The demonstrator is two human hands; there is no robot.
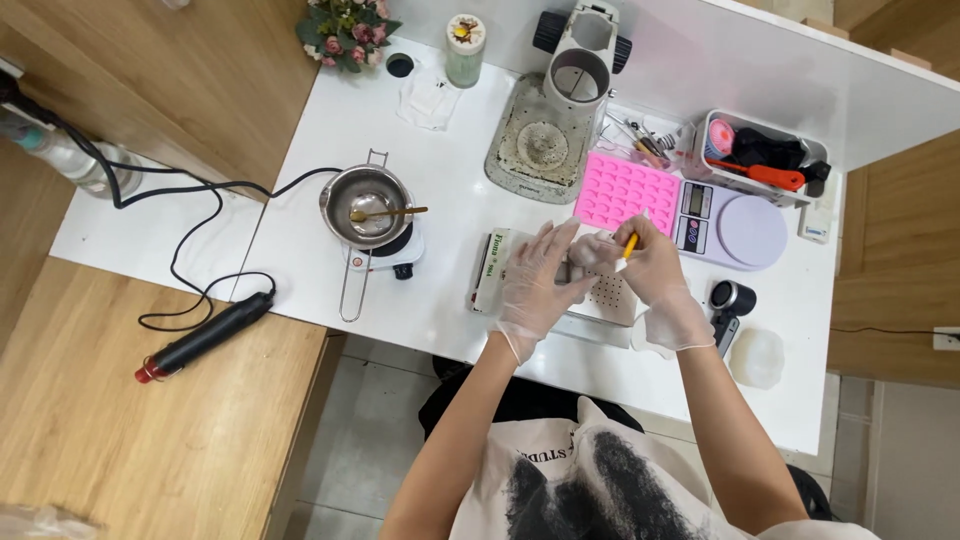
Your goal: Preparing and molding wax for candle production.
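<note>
My left hand (540, 283), in a thin clear glove, steadies a small whitish block (592, 250) over a white perforated tray (610, 298). My right hand (662, 280), also gloved, grips a yellow-handled tool (630, 245) with its tip against the block. Both hands meet just in front of a pink silicone mould (620, 192) with several small cavities. Whatever lies under the hands is hidden.
A metal melting pot (366, 204) with a spoon sits on a small hotplate at left. A lilac kitchen scale (735, 225), a white bin of tools (765, 155), a white press-like machine (555, 110), a black heat gun (205, 338) and a whitish lump (757, 357) surround the work area.
</note>
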